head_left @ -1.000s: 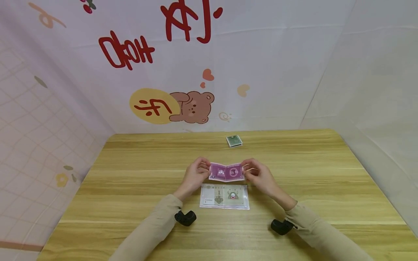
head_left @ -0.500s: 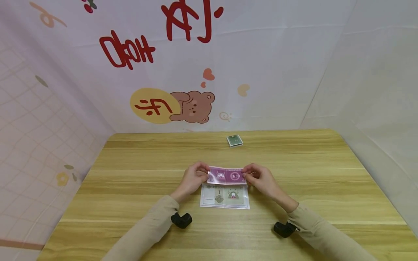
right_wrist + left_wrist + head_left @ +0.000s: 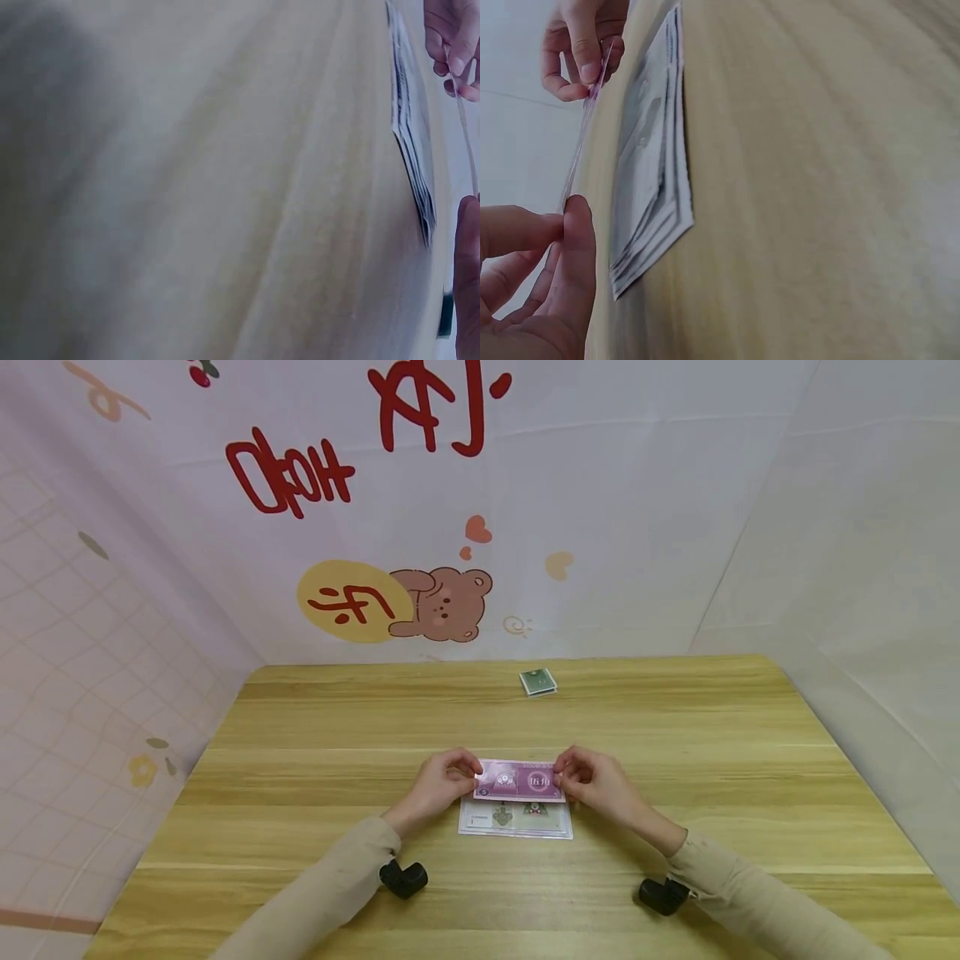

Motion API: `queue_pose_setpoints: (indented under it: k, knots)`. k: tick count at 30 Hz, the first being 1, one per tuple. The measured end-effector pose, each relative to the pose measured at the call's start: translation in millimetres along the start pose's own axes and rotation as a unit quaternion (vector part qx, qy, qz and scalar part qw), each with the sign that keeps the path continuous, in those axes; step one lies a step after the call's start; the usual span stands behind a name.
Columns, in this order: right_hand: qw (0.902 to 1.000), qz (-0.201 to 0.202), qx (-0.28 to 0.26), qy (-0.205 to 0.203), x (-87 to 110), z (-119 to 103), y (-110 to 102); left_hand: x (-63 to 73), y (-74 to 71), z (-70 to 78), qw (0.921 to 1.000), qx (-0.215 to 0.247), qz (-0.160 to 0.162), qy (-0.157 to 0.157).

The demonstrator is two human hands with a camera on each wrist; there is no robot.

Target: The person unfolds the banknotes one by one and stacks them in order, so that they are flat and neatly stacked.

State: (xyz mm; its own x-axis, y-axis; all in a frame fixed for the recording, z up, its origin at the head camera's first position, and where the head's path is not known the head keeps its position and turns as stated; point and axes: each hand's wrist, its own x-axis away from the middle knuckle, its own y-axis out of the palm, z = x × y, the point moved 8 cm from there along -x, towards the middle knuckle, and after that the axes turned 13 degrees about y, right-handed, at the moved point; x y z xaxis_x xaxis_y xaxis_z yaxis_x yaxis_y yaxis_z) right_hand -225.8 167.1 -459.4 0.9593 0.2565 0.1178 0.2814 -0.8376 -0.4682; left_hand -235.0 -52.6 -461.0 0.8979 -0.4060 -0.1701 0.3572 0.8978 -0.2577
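A purple banknote (image 3: 517, 781) with a crease down its middle is stretched between both hands in the head view. My left hand (image 3: 441, 785) pinches its left end between thumb and fingers, and my right hand (image 3: 597, 782) pinches the right end. Below it on the table lies a small stack of pale notes (image 3: 516, 823), the top one greenish, its upper part hidden behind the purple note. In the left wrist view the purple note (image 3: 581, 142) is seen edge-on, apart from the layered stack (image 3: 649, 150).
A folded green note (image 3: 538, 682) lies near the back edge of the wooden table (image 3: 337, 718). Behind stands a white printed backdrop (image 3: 637, 527). Black wrist devices (image 3: 403, 879) hang at both sleeves.
Both hands have brought the purple note toward the person, from behind the stack to over its upper part. The note has gone from bent at its crease to nearly flat.
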Motion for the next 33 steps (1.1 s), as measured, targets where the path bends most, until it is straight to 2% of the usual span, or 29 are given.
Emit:
queue_pose_setpoints:
  k: [6,11,16,21,33]
  knots:
    - [0.9992,-0.018,0.023,-0.028,2.0,3,7,7.4,2.0,-4.1,0.9997,-0.005,-0.022,0.001]
    - [0.9975,-0.029,0.046,-0.046,5.1,2,13,13.9,2.7,-4.9,0.9990,-0.034,-0.029,-0.007]
    - [0.9958,-0.038,0.060,-0.059,9.2,0,17,17.5,5.9,-1.4,0.9975,-0.053,-0.045,0.011]
    - [0.9940,-0.029,0.086,-0.060,10.4,1,19,19.2,9.0,0.6,0.9965,-0.059,-0.056,0.021]
    - [0.9892,-0.027,0.139,-0.038,6.3,1,22,18.4,9.7,0.3,0.9899,-0.121,-0.068,0.028]
